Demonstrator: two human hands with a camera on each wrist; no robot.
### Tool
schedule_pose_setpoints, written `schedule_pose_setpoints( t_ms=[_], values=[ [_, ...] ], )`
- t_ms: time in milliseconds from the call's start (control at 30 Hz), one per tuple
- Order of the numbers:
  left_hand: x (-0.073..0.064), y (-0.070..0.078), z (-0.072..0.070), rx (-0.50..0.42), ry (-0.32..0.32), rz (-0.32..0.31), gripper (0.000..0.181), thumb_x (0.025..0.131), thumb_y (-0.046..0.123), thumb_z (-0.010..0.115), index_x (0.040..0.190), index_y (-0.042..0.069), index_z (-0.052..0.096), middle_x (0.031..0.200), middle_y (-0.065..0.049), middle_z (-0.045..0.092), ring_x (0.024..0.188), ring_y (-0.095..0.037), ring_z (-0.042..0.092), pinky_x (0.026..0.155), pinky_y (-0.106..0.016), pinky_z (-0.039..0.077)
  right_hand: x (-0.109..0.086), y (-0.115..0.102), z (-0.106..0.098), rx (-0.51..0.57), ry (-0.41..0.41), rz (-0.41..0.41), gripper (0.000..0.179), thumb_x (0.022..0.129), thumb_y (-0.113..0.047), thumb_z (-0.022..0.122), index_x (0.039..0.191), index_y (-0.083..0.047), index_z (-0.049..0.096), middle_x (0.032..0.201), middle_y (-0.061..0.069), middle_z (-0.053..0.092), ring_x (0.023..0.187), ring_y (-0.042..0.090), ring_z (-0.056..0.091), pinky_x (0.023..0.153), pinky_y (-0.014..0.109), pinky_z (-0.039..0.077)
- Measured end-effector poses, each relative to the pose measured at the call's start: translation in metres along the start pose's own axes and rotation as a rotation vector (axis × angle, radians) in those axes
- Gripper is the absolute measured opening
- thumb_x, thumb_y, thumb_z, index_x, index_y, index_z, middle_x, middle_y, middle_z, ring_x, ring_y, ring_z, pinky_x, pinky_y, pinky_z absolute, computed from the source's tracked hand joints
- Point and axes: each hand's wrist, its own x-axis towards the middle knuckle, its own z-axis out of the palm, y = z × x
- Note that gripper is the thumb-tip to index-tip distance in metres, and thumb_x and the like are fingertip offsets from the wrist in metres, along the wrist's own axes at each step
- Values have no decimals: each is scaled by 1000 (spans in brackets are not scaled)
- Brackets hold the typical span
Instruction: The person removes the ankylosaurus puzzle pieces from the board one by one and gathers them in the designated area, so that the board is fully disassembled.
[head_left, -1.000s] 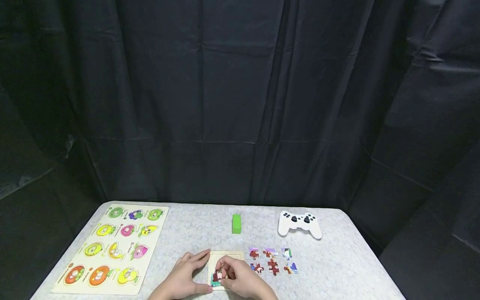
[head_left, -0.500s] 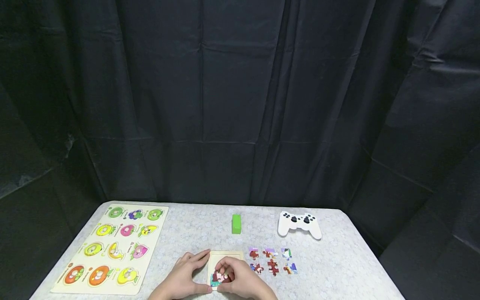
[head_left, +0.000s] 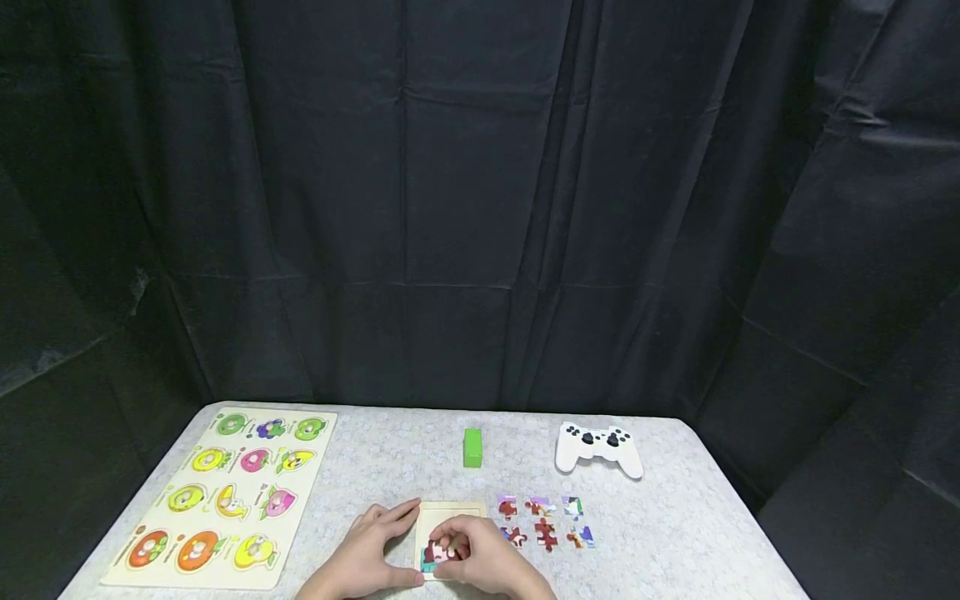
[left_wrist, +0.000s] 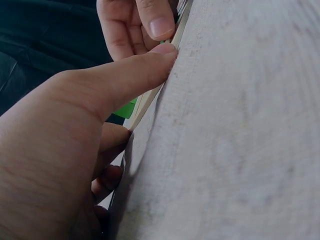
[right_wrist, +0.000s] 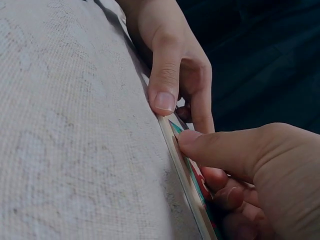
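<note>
A small wooden puzzle tray [head_left: 452,506] lies near the table's front edge. My left hand [head_left: 365,554] steadies its left side, fingers fairly straight. The left thumb touches the near-left corner, and the index fingertip meets the far-left corner. My right hand [head_left: 487,557] is over the tray, fingers curled, thumb and fingertips pinching a red-and-white jigsaw piece [head_left: 437,550]. Teal patches [head_left: 427,564] show in the tray's near-left corner. In the right wrist view, the right thumb lies over the tray's near edge [right_wrist: 176,157]. The right hand covers much of the tray.
Several loose jigsaw pieces [head_left: 546,533] lie in two rows right of the tray. A green block [head_left: 472,448] stands behind it. At the back right is a white game controller [head_left: 597,450]. A fruit peg-puzzle board [head_left: 243,479] covers the table's left side.
My right fingertips have shifted slightly, and the red-and-white piece now lies flatter beside the teal patches. My left hand stays on the tray's edge.
</note>
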Motion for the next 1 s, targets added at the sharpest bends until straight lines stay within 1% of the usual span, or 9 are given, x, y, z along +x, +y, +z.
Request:
schedule_pose_setpoints(
  t_ms=[167,267,367,500,633,767,900,1000],
  values=[
    [1,-1,0,5,4,0,96,73,52,93,150,6,60,162,-2,52,96,-3,41,88,-30,40,0,-1,-2,-60,-12,-28,27,85,-7,86,111,-5,78,73,-17,57,58,-6,45,57,15,40],
    [0,0,0,5,6,3,96,73,52,93,150,6,60,162,-2,52,96,-3,41,89,-30,41,0,-2,-4,-67,-24,-38,27,87,-8,84,113,-4,78,70,-17,56,58,-6,46,57,15,41],
    [0,0,-1,3,6,10,95,73,51,93,150,5,60,162,-2,52,97,-3,42,90,-31,41,0,-4,-6,-61,-31,-46,28,88,-8,84,115,-3,78,76,-15,59,59,-6,47,57,15,42],
    [0,-1,0,7,4,19,95,73,50,93,149,4,60,162,-3,52,100,-2,43,92,-31,41,-1,-5,-7,-79,-17,-68,28,89,-9,84,115,-3,77,86,-8,65,62,-7,49,60,16,45],
    [0,-2,0,-2,-3,7,96,73,52,93,150,5,60,162,-3,51,100,-2,43,91,-31,41,-1,-6,-7,-85,11,-92,28,90,-9,84,116,-3,78,95,0,72,68,-7,53,64,17,48],
    [0,-1,0,-4,-4,-6,96,72,52,93,150,6,61,162,-3,52,97,-3,42,89,-31,41,-1,-9,-12,-61,39,-97,28,92,-11,82,119,-5,78,104,5,75,73,-5,57,65,19,50],
    [0,0,0,8,-3,-6,96,72,52,93,150,7,60,162,-2,52,96,-4,41,87,-31,40,-5,-15,-20,-50,79,-92,27,93,-16,82,119,-9,78,107,7,75,76,-2,59,63,20,49],
    [0,-1,0,9,-7,-5,96,73,52,93,151,6,60,163,-2,51,96,-4,41,87,-30,40,-13,-17,-27,-65,118,-96,25,94,-17,82,117,-10,79,108,7,76,76,-1,59,64,21,50]
  ],
)
